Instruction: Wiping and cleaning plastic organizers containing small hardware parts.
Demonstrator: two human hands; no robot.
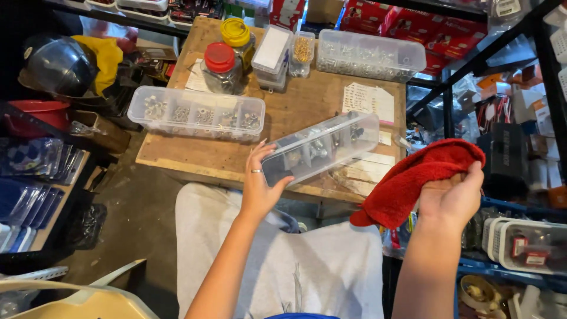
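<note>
On the far left of the table [177,155] lies a clear box [196,113] of small metal parts, flat, with its long axis running left to right. Behind it stand two jars, one with a red lid [220,57] and one with a yellow lid [235,32].

Nearer, the left hand [260,186] grips the near-left end of a second clear tray [321,147], fingers curled over its top edge and thumb under. This tray is lifted and tilted, its long axis rising from near left to far right, so its free end points away toward the right side of the table.

To the right, well apart from the tray, the right hand [452,198] is closed on a bunched red cloth [419,177]. The cloth's loose end hangs toward the tray, lying between the two hands.
</note>
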